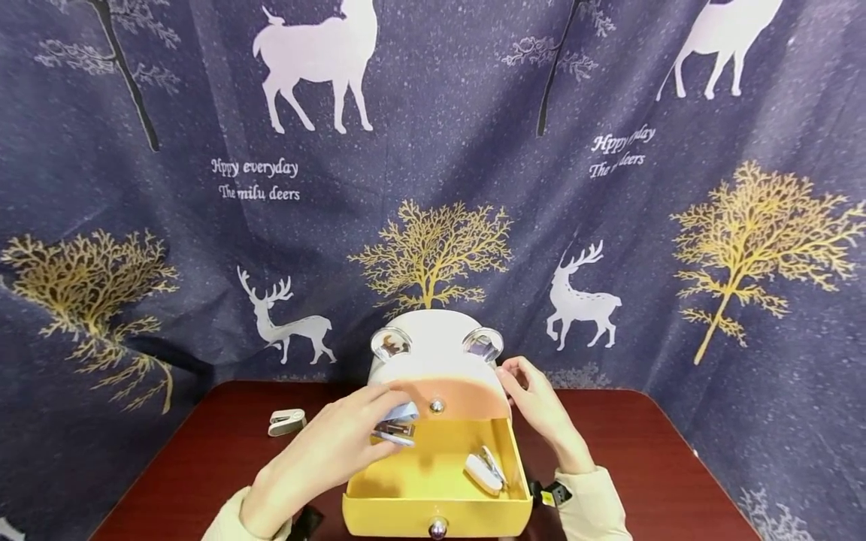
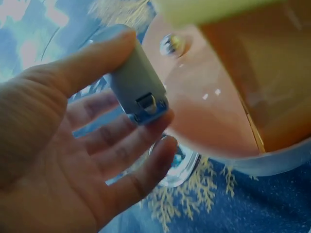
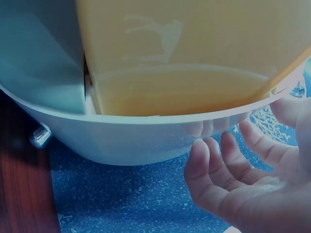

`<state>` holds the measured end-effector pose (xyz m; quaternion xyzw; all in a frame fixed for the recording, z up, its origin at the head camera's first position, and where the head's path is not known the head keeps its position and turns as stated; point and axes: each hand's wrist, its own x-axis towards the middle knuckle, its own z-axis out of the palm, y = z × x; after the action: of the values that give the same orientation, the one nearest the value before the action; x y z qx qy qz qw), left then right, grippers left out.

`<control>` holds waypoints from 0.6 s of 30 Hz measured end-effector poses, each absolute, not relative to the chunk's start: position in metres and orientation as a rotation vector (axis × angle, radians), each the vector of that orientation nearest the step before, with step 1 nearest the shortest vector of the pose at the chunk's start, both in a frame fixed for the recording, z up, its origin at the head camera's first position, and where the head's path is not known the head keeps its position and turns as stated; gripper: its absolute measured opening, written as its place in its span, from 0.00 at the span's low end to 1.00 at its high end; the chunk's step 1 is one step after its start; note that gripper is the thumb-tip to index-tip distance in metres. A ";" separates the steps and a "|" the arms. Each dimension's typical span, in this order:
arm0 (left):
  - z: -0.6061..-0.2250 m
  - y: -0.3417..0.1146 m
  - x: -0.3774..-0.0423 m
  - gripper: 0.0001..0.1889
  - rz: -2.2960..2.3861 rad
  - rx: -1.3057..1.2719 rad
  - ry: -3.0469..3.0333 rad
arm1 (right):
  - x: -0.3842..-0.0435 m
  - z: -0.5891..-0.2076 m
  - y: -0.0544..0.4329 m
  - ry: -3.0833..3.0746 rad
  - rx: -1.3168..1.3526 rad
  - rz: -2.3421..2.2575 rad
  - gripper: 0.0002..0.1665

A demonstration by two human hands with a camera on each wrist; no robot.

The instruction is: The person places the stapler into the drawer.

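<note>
My left hand (image 1: 331,436) grips a light blue stapler (image 1: 399,425) between thumb and fingers, above the left part of the pulled-out yellow drawer (image 1: 399,518). In the left wrist view the thumb lies on the stapler (image 2: 138,82) and the fingers are behind it. Inside the drawer, toward the right, lies a white stapler (image 1: 484,473). The drawer belongs to a white animal-shaped storage box (image 1: 433,334) with a closed orange upper drawer (image 1: 467,392). Beside the box's right wall is my right hand (image 1: 537,406), fingers loosely bent, fingertips at the wall (image 3: 146,138).
Another small white stapler-like thing (image 1: 287,422) lies on the dark red table (image 1: 649,466), left of the box. Black straps with a connector (image 1: 555,494) hang at the right wrist. A blue patterned cloth (image 1: 440,150) stands close behind the table.
</note>
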<state>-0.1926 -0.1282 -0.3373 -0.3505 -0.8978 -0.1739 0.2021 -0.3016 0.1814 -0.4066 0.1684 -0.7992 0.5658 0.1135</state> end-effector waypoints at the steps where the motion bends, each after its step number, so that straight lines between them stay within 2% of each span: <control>1: -0.336 -0.127 -0.194 0.25 -0.458 -1.024 -2.508 | -0.302 -0.406 0.181 -2.344 0.493 1.662 0.13; 9: -0.338 -0.113 -0.208 0.29 -0.230 -1.241 -2.508 | -0.299 -0.403 0.179 -2.352 0.478 1.661 0.12; 18: -0.346 -0.092 -0.219 0.24 -0.022 -1.370 -2.425 | -0.281 -0.382 0.172 -2.382 0.487 1.649 0.10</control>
<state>-0.2192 -0.0925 -0.3458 -0.4842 -0.8568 -0.0079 0.1772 -0.2814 0.1719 -0.3820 0.1649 -0.8067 0.5583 0.1018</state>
